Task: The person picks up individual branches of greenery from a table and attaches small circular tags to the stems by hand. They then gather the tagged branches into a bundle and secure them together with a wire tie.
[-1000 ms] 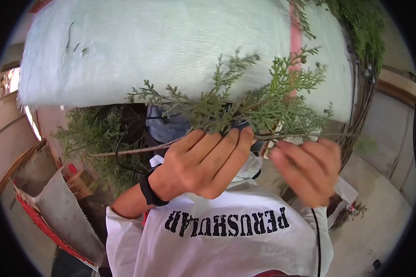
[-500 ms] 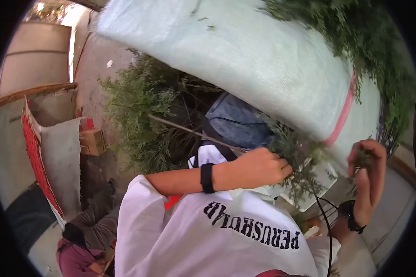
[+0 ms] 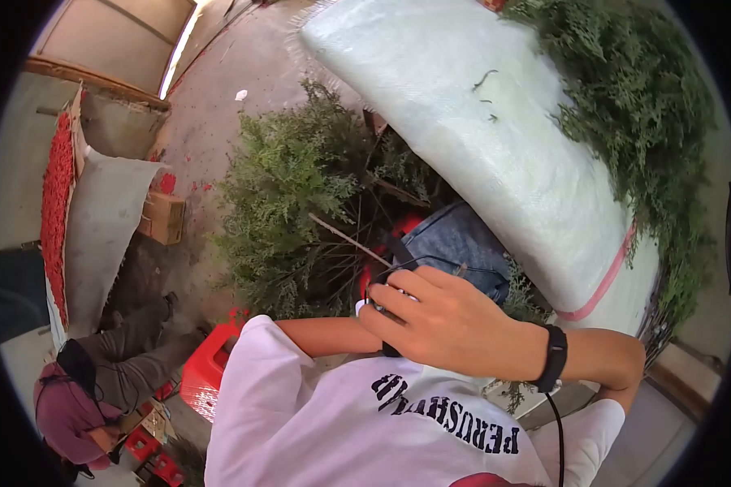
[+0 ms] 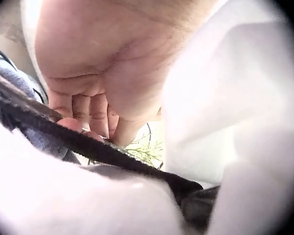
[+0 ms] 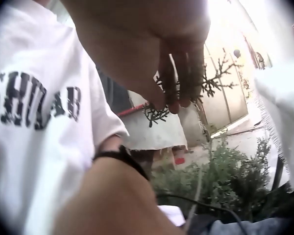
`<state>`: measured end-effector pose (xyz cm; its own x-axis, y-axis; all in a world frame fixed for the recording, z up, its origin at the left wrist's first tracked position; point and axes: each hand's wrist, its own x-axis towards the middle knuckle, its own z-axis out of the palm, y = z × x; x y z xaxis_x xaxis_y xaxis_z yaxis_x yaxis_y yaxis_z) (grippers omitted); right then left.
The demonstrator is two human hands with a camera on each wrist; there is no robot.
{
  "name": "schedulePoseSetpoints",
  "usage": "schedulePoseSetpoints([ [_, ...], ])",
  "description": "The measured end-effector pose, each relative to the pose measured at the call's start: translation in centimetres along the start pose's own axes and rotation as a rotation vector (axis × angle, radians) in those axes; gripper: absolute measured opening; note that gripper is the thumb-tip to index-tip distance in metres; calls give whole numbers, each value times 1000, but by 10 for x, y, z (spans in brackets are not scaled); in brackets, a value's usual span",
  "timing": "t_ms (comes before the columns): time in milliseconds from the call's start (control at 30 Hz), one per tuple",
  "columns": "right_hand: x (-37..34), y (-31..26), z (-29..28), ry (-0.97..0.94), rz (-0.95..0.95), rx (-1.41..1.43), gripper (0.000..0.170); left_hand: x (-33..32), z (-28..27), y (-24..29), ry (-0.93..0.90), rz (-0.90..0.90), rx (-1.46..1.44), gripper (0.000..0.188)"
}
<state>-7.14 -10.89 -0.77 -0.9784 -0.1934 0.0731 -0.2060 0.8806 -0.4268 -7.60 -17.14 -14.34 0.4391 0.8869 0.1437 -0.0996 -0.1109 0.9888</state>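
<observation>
My right hand [image 3: 455,321] reaches across my chest and hides most of the left hand in the head view. Its fingers and thumb pinch a small conifer sprig [image 5: 218,81], which pokes out on both sides in the right wrist view. My left hand [image 4: 105,68] has its fingers bent round a thin conifer branch, with green foliage [image 4: 148,152] showing past them. The branch's bare stem [image 3: 349,239] points up and left from under the right hand. Leafy twigs [image 3: 524,296] show to the right of the hands. A black band [image 3: 554,353] circles the right wrist.
A heap of cut conifer branches [image 3: 292,195] lies ahead on the left. The large white woven sack [image 3: 479,138] slants across the front, with more branches [image 3: 633,105] on its right. A red stool [image 3: 209,369] and another person [image 3: 73,406] are at the left.
The head view has turned left. My right hand has drawn away from the branch with a sprig, then swung left over the left hand. The left hand stays on the branch.
</observation>
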Motion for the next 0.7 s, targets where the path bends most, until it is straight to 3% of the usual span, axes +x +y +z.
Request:
schedulePoseSetpoints([
  [167, 20, 49, 19, -195, -130, -192, 38, 1, -9, -2, -209, -74, 359, 37],
  [233, 10, 81, 44, 50, 69, -593, 41, 1, -7, -4, -289, -108, 488, 39],
  [300, -3, 74, 34, 33, 109, -472, 42, 1, -2, -9, -322, -124, 538, 40],
  [400, -31, 51, 12, 13, 223, -233, 44, -3, 9, -12, 341, 308, 481, 20],
  [433, -44, 46, 5, -51, 246, -208, 42, -1, 10, -14, 336, 313, 475, 20],
  [500, -64, 40, -7, -169, 292, -155, 37, 0, 8, -14, 125, 226, 474, 18],
  [567, -73, 46, -24, -120, 354, -40, 32, -3, 2, -9, -49, 220, 470, 17],
  [600, -86, 52, -37, -75, 418, 68, 27, -4, -4, 4, -111, 89, 504, 16],
  [633, -106, 54, -53, -19, 509, 163, 22, -1, -8, 14, -193, -16, 539, 16],
  [700, -140, 58, -78, 201, 882, 148, 15, -1, -4, 19, -162, 83, 613, 12],
])
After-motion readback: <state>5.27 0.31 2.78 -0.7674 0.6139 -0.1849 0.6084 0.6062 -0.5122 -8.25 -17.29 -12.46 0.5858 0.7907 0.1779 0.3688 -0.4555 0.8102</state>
